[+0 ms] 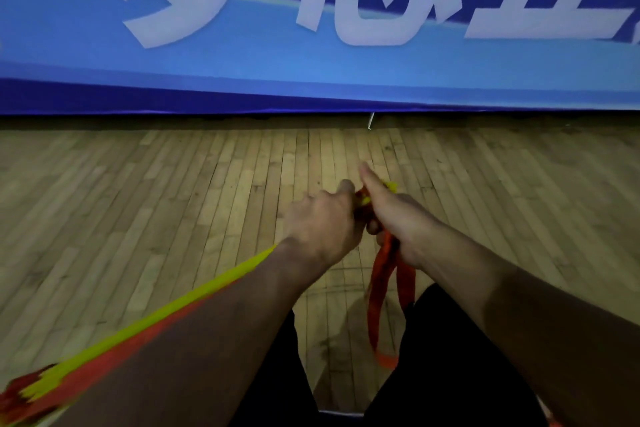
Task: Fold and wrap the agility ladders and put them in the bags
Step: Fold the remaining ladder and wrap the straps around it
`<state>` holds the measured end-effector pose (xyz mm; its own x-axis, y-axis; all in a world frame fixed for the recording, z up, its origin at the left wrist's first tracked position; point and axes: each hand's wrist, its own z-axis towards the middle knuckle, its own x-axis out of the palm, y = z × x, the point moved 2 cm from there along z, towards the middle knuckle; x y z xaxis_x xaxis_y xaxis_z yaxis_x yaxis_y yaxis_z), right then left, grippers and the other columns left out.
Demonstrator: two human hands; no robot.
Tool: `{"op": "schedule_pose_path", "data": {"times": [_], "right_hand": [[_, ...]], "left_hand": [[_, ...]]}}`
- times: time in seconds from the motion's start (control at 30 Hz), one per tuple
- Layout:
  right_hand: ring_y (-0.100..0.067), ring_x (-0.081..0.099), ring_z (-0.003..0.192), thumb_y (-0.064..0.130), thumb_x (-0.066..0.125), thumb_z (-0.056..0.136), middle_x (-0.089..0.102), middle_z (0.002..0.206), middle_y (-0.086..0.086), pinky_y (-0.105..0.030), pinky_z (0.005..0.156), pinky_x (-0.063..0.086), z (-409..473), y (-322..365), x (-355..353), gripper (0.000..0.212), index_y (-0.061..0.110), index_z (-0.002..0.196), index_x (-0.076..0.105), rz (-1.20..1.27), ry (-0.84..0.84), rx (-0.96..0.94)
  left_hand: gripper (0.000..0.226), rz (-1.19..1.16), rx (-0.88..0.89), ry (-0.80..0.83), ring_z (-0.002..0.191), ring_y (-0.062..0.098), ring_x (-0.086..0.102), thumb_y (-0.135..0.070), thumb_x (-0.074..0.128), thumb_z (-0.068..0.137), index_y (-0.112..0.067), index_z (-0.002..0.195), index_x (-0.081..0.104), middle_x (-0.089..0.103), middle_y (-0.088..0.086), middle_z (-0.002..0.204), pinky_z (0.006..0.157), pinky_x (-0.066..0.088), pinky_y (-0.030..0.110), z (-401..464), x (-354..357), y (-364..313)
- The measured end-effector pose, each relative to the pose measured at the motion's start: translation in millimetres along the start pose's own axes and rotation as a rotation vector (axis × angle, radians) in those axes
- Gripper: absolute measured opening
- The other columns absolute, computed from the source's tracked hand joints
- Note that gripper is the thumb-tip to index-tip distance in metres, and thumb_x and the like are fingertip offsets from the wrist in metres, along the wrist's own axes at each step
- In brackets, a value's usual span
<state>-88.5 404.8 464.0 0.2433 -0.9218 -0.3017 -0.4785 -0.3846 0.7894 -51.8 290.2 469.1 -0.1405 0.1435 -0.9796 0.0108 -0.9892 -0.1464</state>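
Orange strap point(388, 274) between gripping hands point(360, 218)

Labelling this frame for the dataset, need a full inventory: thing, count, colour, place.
rung bundle: one, yellow and orange, running under the left forearm from lower left to the hands
strap: one looped, orange, hanging below the right hand
banner: one, blue with white characters, along the top
floor: wooden planks, tan, across the middle
trousers: black, bottom centre
left hand: grips the bundle
right hand: holds the strap
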Motion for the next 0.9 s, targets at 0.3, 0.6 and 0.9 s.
{"op": "schedule_pose_path", "data": {"times": [0.3, 0.6, 0.9], "right_hand": [[-0.008, 0.035, 0.043, 0.055, 0.058, 0.092, 0.045, 0.054, 0.002, -0.023, 0.042, 0.029, 1.8, 8.9, -18.2, 0.045, 0.023, 0.062, 0.066, -0.083, 0.246, -0.367], [-0.012, 0.045, 0.040, 0.057, 0.058, 0.079, 0.043, 0.050, 0.000, -0.024, 0.044, 0.042, -12.8, 14.4, -26.4, 0.049, 0.008, 0.073, 0.059, 0.119, 0.454, -0.369], [-0.008, 0.042, 0.040, 0.058, 0.055, 0.093, 0.056, 0.059, 0.000, -0.023, 0.045, 0.038, 0.6, 5.1, -16.4, 0.049, 0.011, 0.089, 0.068, 0.040, 0.214, -0.210]], "left_hand": [[0.046, -0.796, -0.146, 0.408, 0.088, 0.019, 0.066, -0.037, 0.067, 0.090, -0.021, 0.120, 0.036, 0.065, 0.003, 0.101, 0.076, 0.057, 0.036, 1.1, 0.4, 14.5], [0.025, -1.429, -0.225, 0.756, 0.058, 0.023, 0.063, -0.029, 0.068, 0.086, -0.008, 0.098, 0.063, 0.067, 0.010, 0.075, 0.052, 0.051, 0.028, -7.0, -12.2, 31.5], [0.023, -0.917, -0.130, 0.491, 0.077, 0.015, 0.063, -0.034, 0.064, 0.095, -0.017, 0.109, 0.061, 0.064, 0.003, 0.090, 0.066, 0.051, 0.028, 2.9, -8.4, 26.6]]}}
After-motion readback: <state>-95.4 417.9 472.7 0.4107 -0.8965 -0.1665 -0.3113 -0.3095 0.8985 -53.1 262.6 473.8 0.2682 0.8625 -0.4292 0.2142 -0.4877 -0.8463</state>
